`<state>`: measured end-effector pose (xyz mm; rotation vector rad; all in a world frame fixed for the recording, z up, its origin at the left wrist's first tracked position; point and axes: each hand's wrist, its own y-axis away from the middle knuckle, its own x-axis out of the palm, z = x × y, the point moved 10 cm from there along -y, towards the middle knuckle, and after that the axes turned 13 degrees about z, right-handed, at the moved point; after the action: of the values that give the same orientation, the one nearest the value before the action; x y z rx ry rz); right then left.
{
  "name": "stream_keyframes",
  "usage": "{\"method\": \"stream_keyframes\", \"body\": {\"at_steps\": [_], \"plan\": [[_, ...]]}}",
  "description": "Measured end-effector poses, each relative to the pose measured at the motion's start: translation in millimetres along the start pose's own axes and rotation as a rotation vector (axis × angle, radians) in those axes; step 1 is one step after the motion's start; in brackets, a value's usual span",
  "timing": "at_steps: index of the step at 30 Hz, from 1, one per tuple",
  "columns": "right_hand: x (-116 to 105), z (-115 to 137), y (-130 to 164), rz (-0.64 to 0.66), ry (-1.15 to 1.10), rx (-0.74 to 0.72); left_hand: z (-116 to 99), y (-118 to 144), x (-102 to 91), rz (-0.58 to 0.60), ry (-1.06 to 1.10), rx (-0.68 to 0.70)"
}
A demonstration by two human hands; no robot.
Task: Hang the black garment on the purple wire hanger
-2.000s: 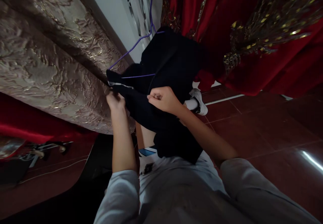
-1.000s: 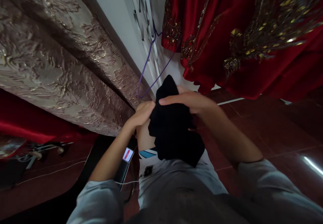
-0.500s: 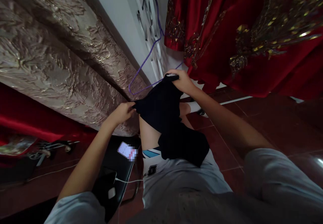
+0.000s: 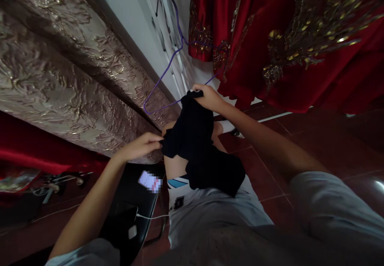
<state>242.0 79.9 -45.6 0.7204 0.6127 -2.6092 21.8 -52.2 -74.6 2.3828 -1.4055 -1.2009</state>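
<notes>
A black garment point(image 4: 196, 134) lies bunched across my lap and thigh; its folds hide what kind of garment it is. My left hand point(image 4: 147, 144) pinches its left edge between thumb and fingers. At the garment's far top edge, my right hand point(image 4: 204, 95) is closed on the cloth, holding it up. Just beyond the cloth hangs a purple clothes hanger point(image 4: 163, 74), its lower bar passing behind my right hand and the garment's top edge. Neither hand visibly holds the hanger.
Textured beige-gold fabric point(image 4: 75, 70) hangs at left. Red satin garments with gold sequins point(image 4: 285, 50) hang at right. A white metal rack point(image 4: 168, 26) stands ahead. On a black seat point(image 4: 120, 202) beside me lie a lit phone point(image 4: 147, 180) and a white cable point(image 4: 153, 217).
My left hand has moved down towards me, drawing the garment's left edge lower and bunching it. My right hand keeps its grip on the top edge. The view has shifted slightly.
</notes>
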Motion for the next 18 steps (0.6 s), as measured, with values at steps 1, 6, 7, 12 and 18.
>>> {"method": "stream_keyframes", "body": {"at_steps": [1, 6, 7, 12, 18], "plan": [[3.4, -3.3, -6.3, -0.006, 0.032, 0.022, 0.7, 0.1, 13.4, 0.086, 0.035, -0.017], [13.7, -14.1, -30.9, -0.005, 0.039, 0.067, 32.6, 15.3, -14.1, -0.106, -0.323, -0.264], [14.1, -15.4, -31.7, -0.006, 0.006, 0.068, 38.8, 21.5, -29.6, -0.195, -0.402, -0.311], [3.8, -13.7, -16.3, -0.072, -0.079, 0.068, 13.0, 63.2, -103.1, -0.793, -0.463, -0.132], [13.9, 4.5, -6.9, -0.042, -0.222, 0.043, -60.3, 36.9, -131.4, -0.918, -0.443, 0.174]]}}
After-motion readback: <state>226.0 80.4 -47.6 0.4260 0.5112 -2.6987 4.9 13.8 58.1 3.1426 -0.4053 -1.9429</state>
